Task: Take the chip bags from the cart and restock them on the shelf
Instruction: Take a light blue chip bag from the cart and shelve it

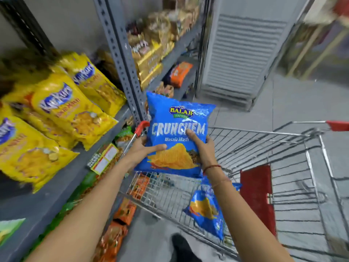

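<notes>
Chip bag (177, 133) gripped by left hand (145, 150) and right hand (201, 146) above cart (264, 132); another bag (207, 210) remains inside, unshelved.

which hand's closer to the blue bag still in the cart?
Right. The right hand grips the held blue bag directly above the blue bag in the cart; the left hand is farther, toward the shelf.

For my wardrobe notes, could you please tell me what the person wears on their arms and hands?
Both forearms are bare, with no sleeves in view and no gloves. The right hand has a thin red thread tied round its wrist. The left hand shows no ring, watch or band.
</notes>
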The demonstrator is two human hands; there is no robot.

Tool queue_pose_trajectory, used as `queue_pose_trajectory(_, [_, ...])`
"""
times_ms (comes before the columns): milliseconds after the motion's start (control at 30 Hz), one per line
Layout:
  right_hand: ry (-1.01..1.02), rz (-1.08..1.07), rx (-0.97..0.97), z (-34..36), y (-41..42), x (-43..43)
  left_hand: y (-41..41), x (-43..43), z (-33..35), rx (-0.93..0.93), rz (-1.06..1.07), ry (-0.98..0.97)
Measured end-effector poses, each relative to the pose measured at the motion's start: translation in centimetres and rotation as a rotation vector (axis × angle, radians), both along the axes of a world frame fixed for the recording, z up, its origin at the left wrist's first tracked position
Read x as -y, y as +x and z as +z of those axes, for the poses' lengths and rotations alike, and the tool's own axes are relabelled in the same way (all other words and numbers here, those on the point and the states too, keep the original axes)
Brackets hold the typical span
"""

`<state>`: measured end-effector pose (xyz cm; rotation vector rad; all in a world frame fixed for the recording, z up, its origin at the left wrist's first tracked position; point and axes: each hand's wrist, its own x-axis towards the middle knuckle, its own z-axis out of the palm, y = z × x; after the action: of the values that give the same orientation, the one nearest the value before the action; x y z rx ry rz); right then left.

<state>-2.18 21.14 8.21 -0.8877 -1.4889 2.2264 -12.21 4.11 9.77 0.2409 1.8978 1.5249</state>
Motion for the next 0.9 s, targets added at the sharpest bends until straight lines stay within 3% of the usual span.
queue_pose_trajectory(267, [0.170, 0.081, -0.340, 15.2, 0.0, 1.2, 1.5, 2.2, 14.0, -0.333, 0.153, 0.183])
queue_pose_trajectory(500, [0.293, 0.225, -0.659, 29.7, -1.4, 6.7, 4.1, 8.9, 28.9, -0.704, 0.306, 0.267])
queue_pose_trajectory(700, [0.326, 0.369, -0.839, 37.8, -4.8, 13.5, 5.5, 16.1, 36.3, -1.006, 0.576, 0.171])
queue_pose_trajectory(900, [0.453, 0.494, -0.830, 40.8, -10.0, 20.3, 4.9, 22.7, 38.7, -1.002, 0.765, 0.075])
